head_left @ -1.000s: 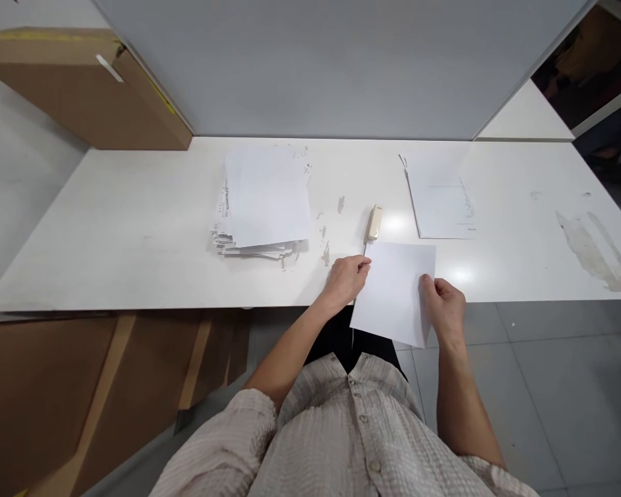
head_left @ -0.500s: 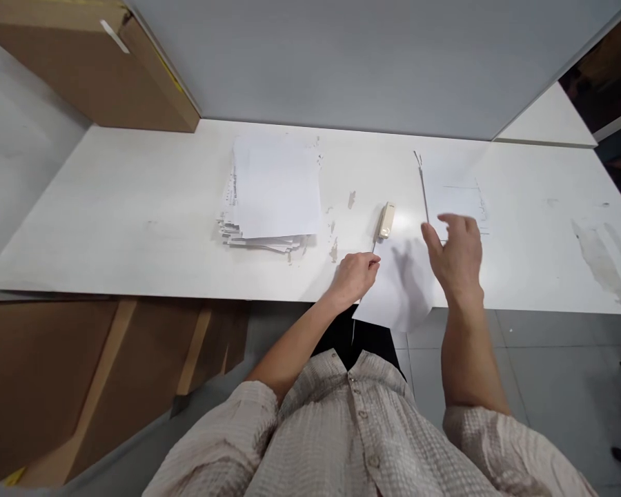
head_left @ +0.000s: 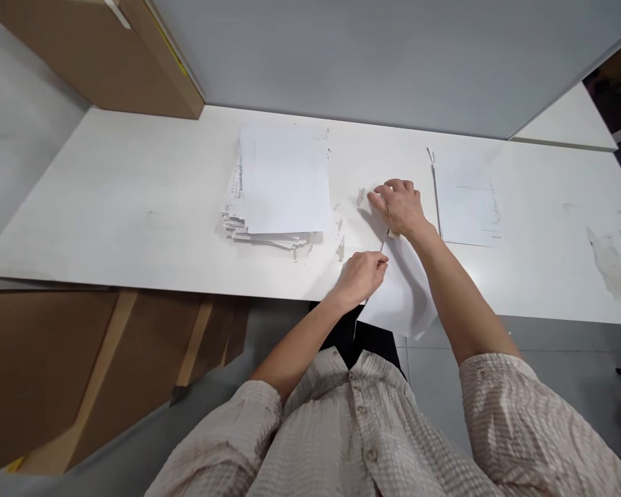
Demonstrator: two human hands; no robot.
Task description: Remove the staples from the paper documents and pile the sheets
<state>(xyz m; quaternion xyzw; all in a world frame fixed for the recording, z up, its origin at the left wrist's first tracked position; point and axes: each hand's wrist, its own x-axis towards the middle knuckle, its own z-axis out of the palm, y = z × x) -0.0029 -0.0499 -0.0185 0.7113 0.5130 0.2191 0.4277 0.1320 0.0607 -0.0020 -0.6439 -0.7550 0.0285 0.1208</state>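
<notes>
Some paper (head_left: 394,300) slants lengthwise forward-right, pinched by the left hand (head_left: 363,277), the right hand's (head_left: 401,207) grip unclear.

The left hand (head_left: 362,277) pinches paper (head_left: 393,297); the right hand (head_left: 399,208) overlaps a stapler (head_left: 393,234).

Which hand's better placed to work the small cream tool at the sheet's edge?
Right, most likely. The right hand is over the cream tool, mostly hiding it, while the left hand is occupied pinching the sheet by its left edge.
</notes>
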